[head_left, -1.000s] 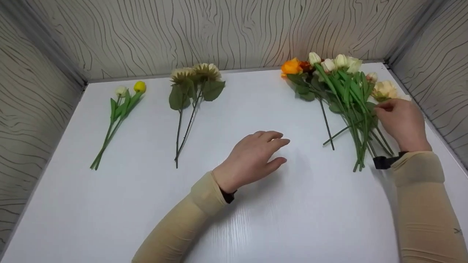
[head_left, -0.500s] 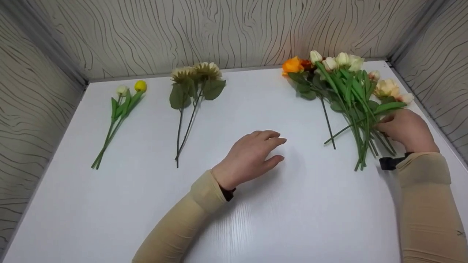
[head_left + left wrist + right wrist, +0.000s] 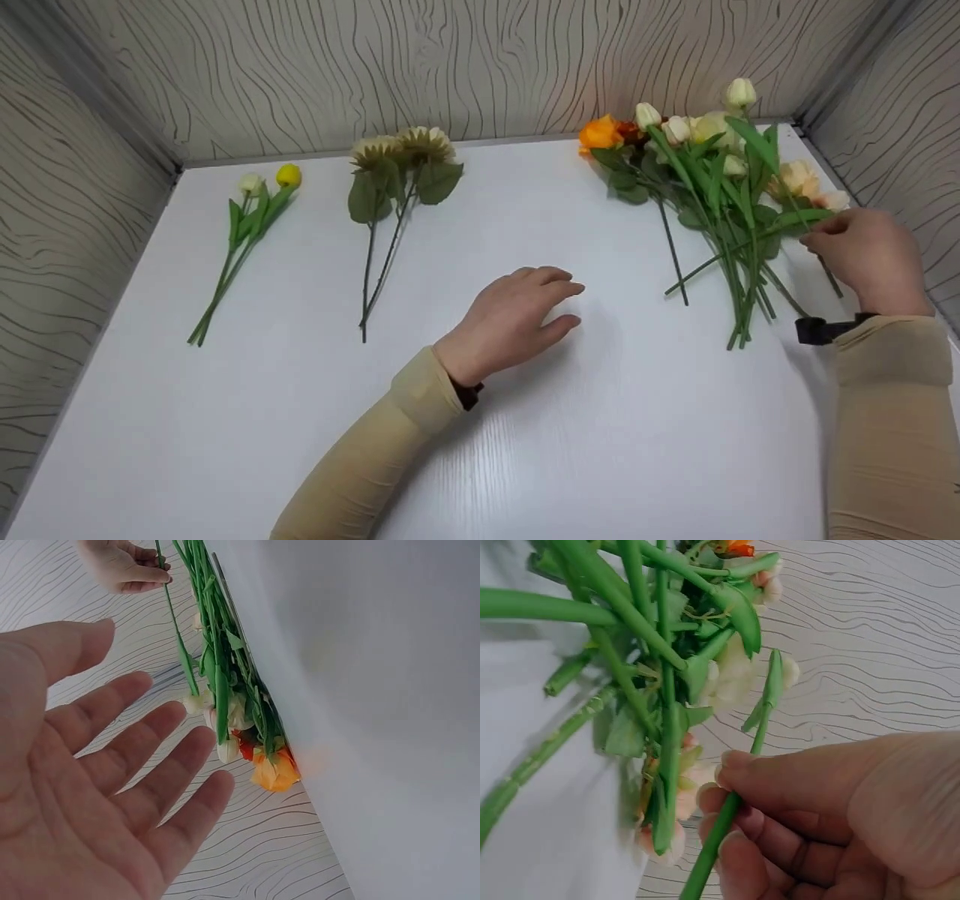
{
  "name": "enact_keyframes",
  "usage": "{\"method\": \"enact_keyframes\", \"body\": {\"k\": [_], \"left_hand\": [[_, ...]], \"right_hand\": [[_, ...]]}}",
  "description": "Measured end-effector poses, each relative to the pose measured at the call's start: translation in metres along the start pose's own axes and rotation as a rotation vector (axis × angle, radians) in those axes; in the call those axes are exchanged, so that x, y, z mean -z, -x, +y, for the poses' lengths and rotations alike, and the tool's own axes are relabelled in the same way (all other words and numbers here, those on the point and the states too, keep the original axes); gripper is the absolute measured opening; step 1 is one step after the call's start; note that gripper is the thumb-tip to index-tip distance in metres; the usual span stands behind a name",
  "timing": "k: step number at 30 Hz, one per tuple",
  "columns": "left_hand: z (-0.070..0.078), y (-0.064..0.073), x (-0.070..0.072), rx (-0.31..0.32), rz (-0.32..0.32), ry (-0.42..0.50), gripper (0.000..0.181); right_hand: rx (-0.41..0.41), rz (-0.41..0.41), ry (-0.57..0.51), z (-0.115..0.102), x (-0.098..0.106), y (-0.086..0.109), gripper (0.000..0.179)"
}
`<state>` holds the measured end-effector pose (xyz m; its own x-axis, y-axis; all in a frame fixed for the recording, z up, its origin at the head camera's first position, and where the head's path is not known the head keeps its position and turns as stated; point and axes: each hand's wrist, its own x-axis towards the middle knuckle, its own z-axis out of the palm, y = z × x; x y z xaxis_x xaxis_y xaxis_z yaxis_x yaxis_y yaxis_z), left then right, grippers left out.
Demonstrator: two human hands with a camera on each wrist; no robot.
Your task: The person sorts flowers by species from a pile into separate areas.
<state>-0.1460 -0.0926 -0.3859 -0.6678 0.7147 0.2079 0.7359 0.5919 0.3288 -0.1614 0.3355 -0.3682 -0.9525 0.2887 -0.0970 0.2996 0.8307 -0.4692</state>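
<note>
Head view: the person's right hand (image 3: 874, 259) pinches the stem of a white tulip (image 3: 740, 93) between thumb and fingertips, the grip narrowed to the thickness of that stem. The tulip slants up and toward the left, its bloom overlapping the patterned wall (image 3: 450, 67) above the flower pile (image 3: 712, 187) at the right of the white surface (image 3: 600, 435). An orange flower (image 3: 598, 135) sits at the left edge of that pile. The left hand (image 3: 517, 319) is well apart from the pile, its grip wide, the thumb standing away from the slightly bent fingers. Farther left lie two cream flowers (image 3: 435, 187) with broad leaves, then a pair of tulips (image 3: 259, 217) with stems crossing low down.

Left wrist view: the left palm is close to the camera, fingers spread with gaps between them, so the grip is wide here too. Beyond it the right hand holds the white tulip's stem, with the bloom beside the flower pile.

Right wrist view: thumb and curled fingers meet on the green stem, a narrow grip. The bloom, partly hidden by its leaf, stands just beside the pile's pale blooms, against the patterned wall
</note>
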Motion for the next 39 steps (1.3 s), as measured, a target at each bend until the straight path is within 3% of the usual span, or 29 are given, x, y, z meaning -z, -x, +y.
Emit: {"method": "enact_keyframes", "body": {"k": [3, 7, 11, 16, 22, 28, 39], "left_hand": [[-0.001, -0.001, 0.0, 0.028, 0.028, 0.041, 0.033], [-0.004, -0.001, 0.002, 0.11, 0.098, 0.176, 0.026], [-0.013, -0.003, 0.004, 0.227, 0.172, 0.455, 0.022], [-0.028, -0.006, 0.005, 0.355, 0.278, 0.846, 0.021], [-0.034, -0.009, 0.007, 0.461, 0.367, 1.185, 0.032], [-0.032, -0.01, 0.004, 0.51, 0.401, 1.301, 0.038], [-0.032, -0.011, -0.001, 0.481, 0.419, 1.317, 0.025]], "right_hand": [[-0.011, 0.024, -0.038, -0.008, 0.001, 0.002, 0.046], [0.036, -0.029, -0.141, -0.028, -0.004, 0.006, 0.058], [0.143, -0.107, -0.268, -0.064, -0.022, 0.015, 0.057], [0.25, -0.248, -0.43, -0.114, -0.063, 0.036, 0.045], [0.354, -0.352, -0.522, -0.15, -0.105, 0.06, 0.038], [0.376, -0.398, -0.593, -0.159, -0.127, 0.069, 0.034], [0.408, -0.403, -0.574, -0.166, -0.135, 0.078, 0.027]]}}
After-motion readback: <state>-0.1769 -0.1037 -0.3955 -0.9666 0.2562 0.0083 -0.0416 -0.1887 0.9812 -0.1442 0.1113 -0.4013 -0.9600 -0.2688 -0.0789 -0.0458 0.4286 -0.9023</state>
